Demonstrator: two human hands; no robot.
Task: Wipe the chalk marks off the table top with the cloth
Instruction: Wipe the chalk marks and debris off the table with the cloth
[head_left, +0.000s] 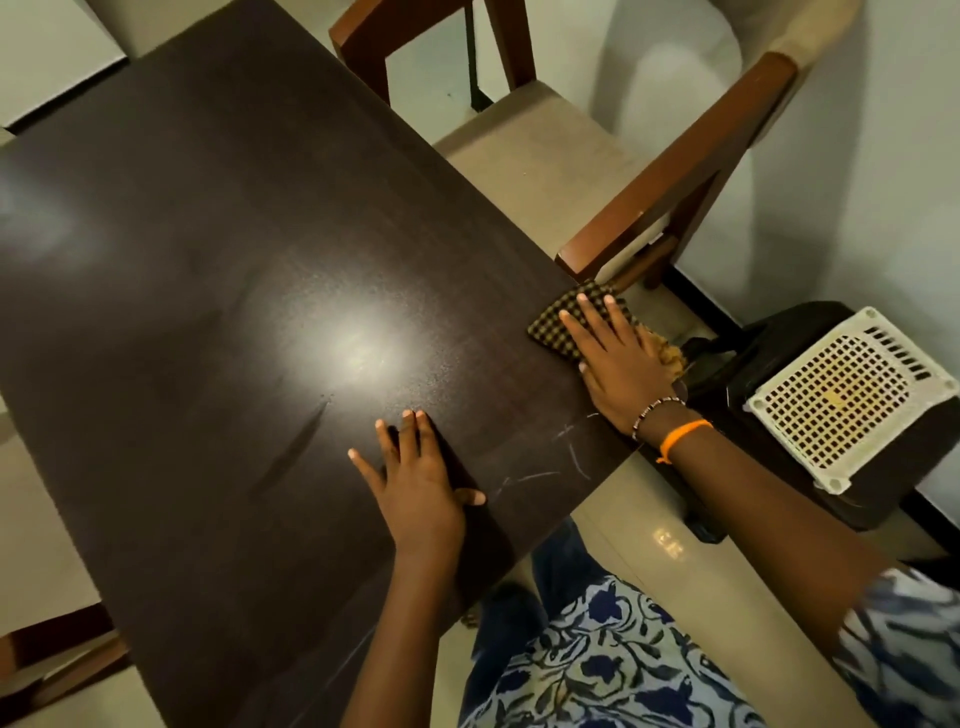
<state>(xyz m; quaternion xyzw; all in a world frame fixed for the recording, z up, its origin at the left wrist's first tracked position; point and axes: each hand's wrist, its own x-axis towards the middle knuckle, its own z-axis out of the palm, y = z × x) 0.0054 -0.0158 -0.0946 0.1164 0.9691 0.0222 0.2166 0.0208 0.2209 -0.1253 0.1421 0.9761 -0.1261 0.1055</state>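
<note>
Head view looks down over the dark brown wooden desk (234, 312), which runs away from the person at a slant. On its right edge lies the checked brown-and-black folded cloth (558, 325), partly hanging over the side, where a frayed tan part of it shows. The right hand (618, 369) lies flat on the cloth, fingers straight and spread, pressing it down rather than closing round it; that grip is wide, held by palm weight, which suits sliding the cloth over the surface.

The thin white chalk marks (566, 457) sit nearer the person, by the near right corner of the desk, between the two hands and just behind the right wrist. They are faint scratchy lines, not yet wiped as far as I can judge. The cloth is near them but apart, so I would say a stroke back toward the body is what the job calls for next.

The left hand (415, 488) rests on the desk, fingers straight and spread, holding nothing; it looks placed there to brace the body while the other arm reaches across.

Beyond the desk edge stands a reddish-brown wooden chair with a beige seat (545, 166), and on the floor a dark box with a white perforated plastic grille (841, 395).
</note>
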